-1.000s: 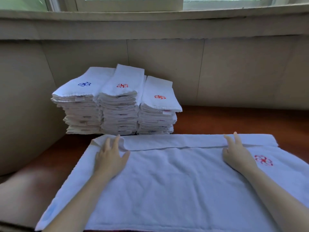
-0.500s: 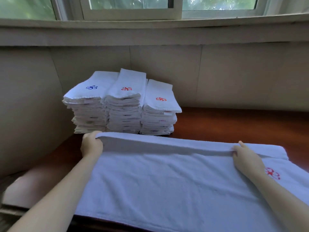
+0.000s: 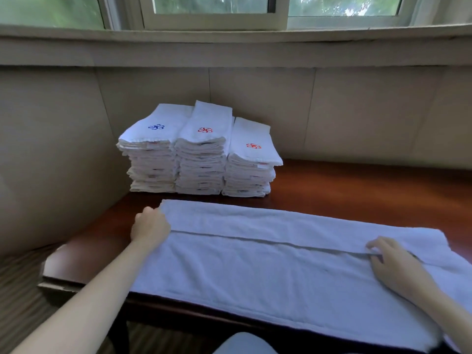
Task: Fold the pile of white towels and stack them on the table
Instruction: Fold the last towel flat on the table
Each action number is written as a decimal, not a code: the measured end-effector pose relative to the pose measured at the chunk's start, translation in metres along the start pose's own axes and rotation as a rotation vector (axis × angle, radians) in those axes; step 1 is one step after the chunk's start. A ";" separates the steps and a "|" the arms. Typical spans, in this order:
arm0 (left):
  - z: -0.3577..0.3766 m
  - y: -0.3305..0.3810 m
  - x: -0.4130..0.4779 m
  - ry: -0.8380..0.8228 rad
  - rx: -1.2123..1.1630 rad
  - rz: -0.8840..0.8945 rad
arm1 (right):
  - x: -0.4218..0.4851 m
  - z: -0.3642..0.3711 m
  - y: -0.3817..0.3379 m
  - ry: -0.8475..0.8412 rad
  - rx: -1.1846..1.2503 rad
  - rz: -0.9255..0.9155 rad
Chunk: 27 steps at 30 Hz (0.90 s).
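A beige panelled wall (image 3: 370,111) filled the background beneath a window (image 3: 214,8) with a pale frame, and striped flooring (image 3: 15,290) showed at the lower left. A reddish-brown wooden table (image 3: 357,190) stood against that wall. Across its near half lay the white towel (image 3: 268,272) being folded, spread lengthwise from left to right, with its near edge reaching the table's front edge. The towel's far long side was doubled over toward the person, and the edge of that flap ran as a straight line from one hand to the other. In the far left corner of the table, against the wall, stood 3 stacks of folded white towels, touching side by side: the left stack (image 3: 150,164), the middle stack (image 3: 200,169), which was the tallest, and the right stack (image 3: 249,177), which was the lowest. The left hand (image 3: 149,229) was at the towel's left end, its fingers curled round the end of the flap. The right hand (image 3: 393,264) was near the right end, with its fingertips pinching the flap's edge. The top towel of the left stack bore a blue emblem (image 3: 156,127), and the tops of the other 2 stacks each bore a red emblem, one on the middle (image 3: 205,130) and one on the right (image 3: 253,146).
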State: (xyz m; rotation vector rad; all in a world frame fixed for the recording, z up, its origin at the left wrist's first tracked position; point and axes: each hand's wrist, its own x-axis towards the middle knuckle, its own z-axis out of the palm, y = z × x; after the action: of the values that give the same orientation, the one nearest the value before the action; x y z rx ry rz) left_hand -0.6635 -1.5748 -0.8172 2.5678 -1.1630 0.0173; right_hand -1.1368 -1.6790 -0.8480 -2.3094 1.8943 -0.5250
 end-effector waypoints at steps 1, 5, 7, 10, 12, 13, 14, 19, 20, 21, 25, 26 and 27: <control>0.002 0.007 -0.007 0.003 0.039 0.041 | -0.003 -0.002 -0.003 -0.009 -0.019 0.004; 0.019 0.052 -0.037 -0.036 0.133 0.294 | -0.007 -0.004 -0.009 0.014 -0.022 0.119; 0.029 0.083 -0.051 -0.063 0.092 0.368 | -0.011 -0.009 -0.008 0.063 0.016 0.209; 0.041 0.141 -0.073 -0.126 -0.009 0.445 | -0.015 -0.022 0.007 0.114 0.048 0.372; 0.049 0.184 -0.089 -0.196 -0.090 0.511 | -0.018 -0.034 0.027 0.111 0.049 0.502; 0.053 0.204 -0.099 -0.233 -0.118 0.540 | -0.019 -0.040 0.038 0.094 0.059 0.571; 0.059 0.222 -0.109 -0.268 -0.142 0.562 | -0.021 -0.046 0.049 0.077 0.064 0.633; 0.092 0.262 -0.142 -0.133 -0.109 0.600 | -0.024 -0.063 0.083 0.024 0.107 0.670; 0.096 0.265 -0.141 -0.108 -0.103 0.599 | -0.022 -0.065 0.085 0.003 0.192 0.656; 0.097 0.268 -0.140 -0.093 -0.106 0.597 | -0.020 -0.068 0.085 -0.008 0.293 0.650; 0.099 0.272 -0.138 -0.065 -0.107 0.596 | -0.011 -0.073 0.083 -0.005 0.785 0.676; 0.099 0.271 -0.137 -0.063 -0.103 0.605 | -0.010 -0.072 0.084 0.000 0.859 0.673; 0.100 0.270 -0.137 -0.062 -0.100 0.614 | -0.009 -0.071 0.085 0.018 0.852 0.657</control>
State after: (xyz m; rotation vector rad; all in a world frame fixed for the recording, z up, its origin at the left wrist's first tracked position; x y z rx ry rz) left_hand -0.9648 -1.6706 -0.8546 2.0445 -1.8743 0.0186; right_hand -1.2408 -1.6794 -0.8088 -1.0960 1.7772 -0.9878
